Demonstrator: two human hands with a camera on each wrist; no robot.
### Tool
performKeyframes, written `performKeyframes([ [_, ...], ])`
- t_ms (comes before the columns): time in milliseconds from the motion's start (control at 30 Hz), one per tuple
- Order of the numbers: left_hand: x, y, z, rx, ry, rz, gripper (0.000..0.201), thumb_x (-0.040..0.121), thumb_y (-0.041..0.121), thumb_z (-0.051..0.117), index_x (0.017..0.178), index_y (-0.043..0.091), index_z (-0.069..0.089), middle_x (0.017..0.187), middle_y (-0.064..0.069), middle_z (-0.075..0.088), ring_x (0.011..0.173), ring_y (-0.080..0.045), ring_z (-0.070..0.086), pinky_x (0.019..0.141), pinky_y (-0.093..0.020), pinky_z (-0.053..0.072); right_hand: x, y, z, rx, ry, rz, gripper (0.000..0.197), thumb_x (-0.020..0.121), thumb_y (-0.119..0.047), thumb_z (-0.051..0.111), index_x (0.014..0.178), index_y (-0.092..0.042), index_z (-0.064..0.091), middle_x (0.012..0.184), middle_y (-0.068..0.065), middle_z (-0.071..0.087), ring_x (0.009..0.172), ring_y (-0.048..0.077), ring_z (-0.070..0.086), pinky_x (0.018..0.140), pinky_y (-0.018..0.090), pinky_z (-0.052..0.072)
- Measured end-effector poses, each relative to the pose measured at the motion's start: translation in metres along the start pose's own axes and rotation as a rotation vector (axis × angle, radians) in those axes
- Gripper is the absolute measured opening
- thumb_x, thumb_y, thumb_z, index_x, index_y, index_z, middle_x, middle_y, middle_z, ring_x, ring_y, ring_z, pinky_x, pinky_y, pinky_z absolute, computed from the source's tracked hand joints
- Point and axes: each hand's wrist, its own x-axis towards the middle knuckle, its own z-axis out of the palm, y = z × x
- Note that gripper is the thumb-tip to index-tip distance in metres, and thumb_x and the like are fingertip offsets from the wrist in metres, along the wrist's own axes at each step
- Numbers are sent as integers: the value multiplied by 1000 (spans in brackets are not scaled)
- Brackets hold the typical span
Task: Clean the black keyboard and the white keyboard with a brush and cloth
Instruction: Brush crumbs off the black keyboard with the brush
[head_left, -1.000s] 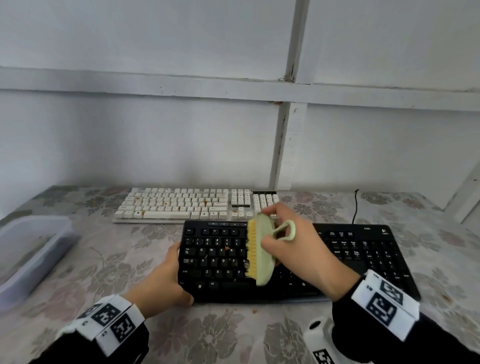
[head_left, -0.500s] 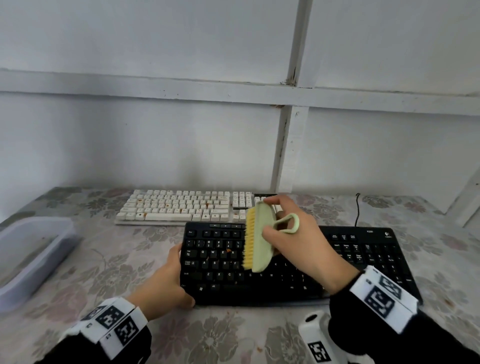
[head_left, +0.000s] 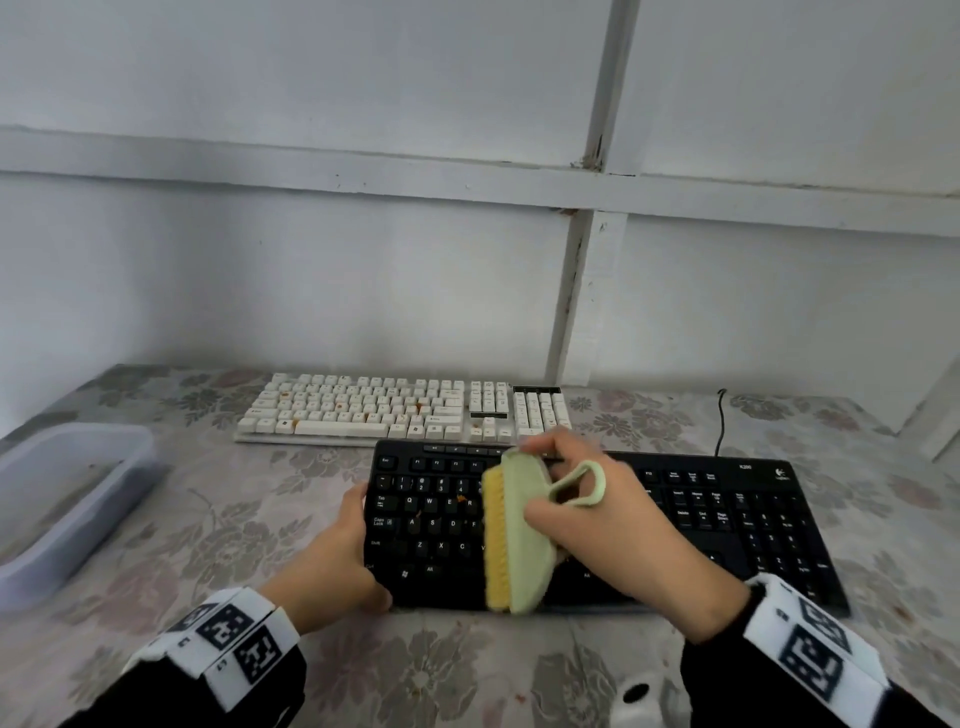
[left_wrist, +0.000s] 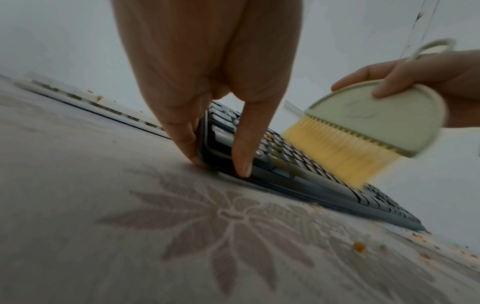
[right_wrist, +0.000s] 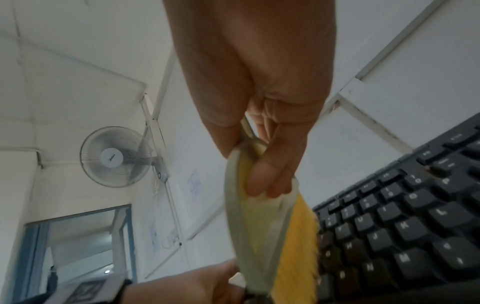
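Observation:
The black keyboard (head_left: 727, 519) lies near me on the flowered tablecloth, with orange crumbs on its left keys. My left hand (head_left: 332, 561) grips its front-left corner, thumb on the front edge (left_wrist: 241, 160). My right hand (head_left: 613, 530) holds a pale green brush (head_left: 519, 530) with yellow bristles (left_wrist: 335, 152) that touch the keys mid-keyboard. The white keyboard (head_left: 395, 410) lies behind, also dotted with crumbs. The brush (right_wrist: 259, 236) shows edge-on in the right wrist view beside the black keys (right_wrist: 405, 226). No cloth is in view.
A translucent plastic tub (head_left: 62, 499) stands at the table's left edge. Orange crumbs (left_wrist: 359, 246) lie on the tablecloth in front of the black keyboard. A black cable (head_left: 721, 421) runs back from the keyboard. A white wall rises right behind the table.
The brush has swept down the keys toward the front edge of the black keyboard and tilted further. My left hand has kept its hold on the corner.

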Motion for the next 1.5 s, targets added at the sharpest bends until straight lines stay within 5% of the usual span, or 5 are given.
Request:
performKeyframes([
  [367,-1,3,0,16,-5,-21,107,67,-3,69,141,32,0,103,8,54,92,-6,54,66,-18,44,-9,11,14,-112,-125,-13,35,84,-9,54,109,-32,49,73,11,54,53,11,40,46,24,36],
  [700,-4,5,0,12,1,-19,105,67,-5,68,140,30,2,101,3,58,90,-9,56,67,-18,45,17,-3,-5,-50,76,-52,35,82,-5,55,109,-28,50,95,18,65,80,36,66,62,43,59],
  [1000,-1,4,0,40,2,-20,106,68,-3,69,142,30,0,98,5,57,86,-6,55,61,-16,42,-13,6,5,-56,-174,30,33,80,-7,56,104,-29,53,78,12,59,57,15,49,50,24,50],
  [1233,1,1,1,27,8,-22,108,67,-3,70,142,31,-1,102,4,57,93,-11,56,67,-20,44,24,-9,-1,-23,77,-84,37,82,-2,54,111,-25,53,86,16,63,61,17,58,56,30,59],
  [1500,4,-2,0,9,14,-19,110,66,-4,70,142,33,-1,103,3,57,95,-14,56,74,-24,47,5,3,21,-34,-85,-28,34,83,-7,55,110,-27,50,90,21,61,63,16,52,58,35,57],
])
